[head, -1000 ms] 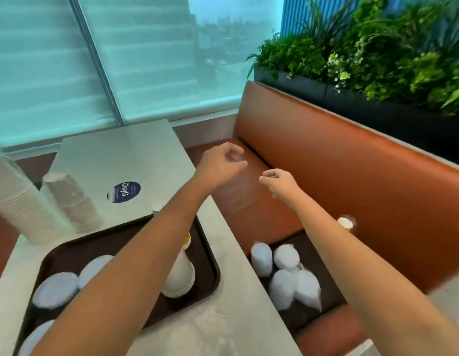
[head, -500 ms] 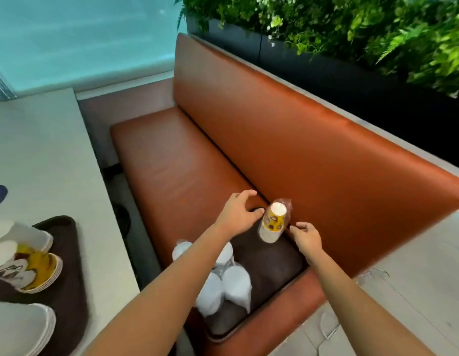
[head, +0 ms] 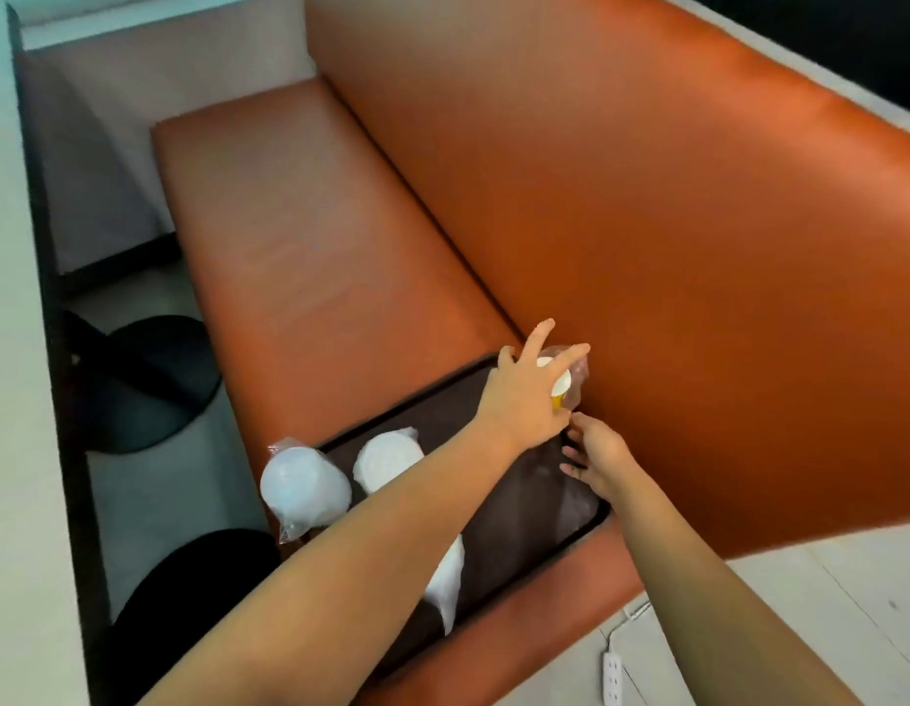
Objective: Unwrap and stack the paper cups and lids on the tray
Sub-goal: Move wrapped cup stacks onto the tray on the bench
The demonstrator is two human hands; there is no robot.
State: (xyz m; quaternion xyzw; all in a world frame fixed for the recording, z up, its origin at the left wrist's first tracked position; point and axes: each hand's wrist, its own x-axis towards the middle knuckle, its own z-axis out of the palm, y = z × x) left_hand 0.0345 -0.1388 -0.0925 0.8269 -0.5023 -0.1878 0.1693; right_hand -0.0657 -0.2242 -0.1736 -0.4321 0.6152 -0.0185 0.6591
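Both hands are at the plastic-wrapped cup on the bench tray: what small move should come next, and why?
Probably close the left hand round the plastic-wrapped yellow-and-white paper cup stack and lift it off the dark brown tray. Its fingers are spread over it, not gripping; the right hand waits open just below.

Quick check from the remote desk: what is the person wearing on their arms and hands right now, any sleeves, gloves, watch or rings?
Nothing shows. Both forearms are bare up to the frame edge, no sleeves in view. The left hand and right hand have no gloves, and no watch, bracelet or rings can be seen.
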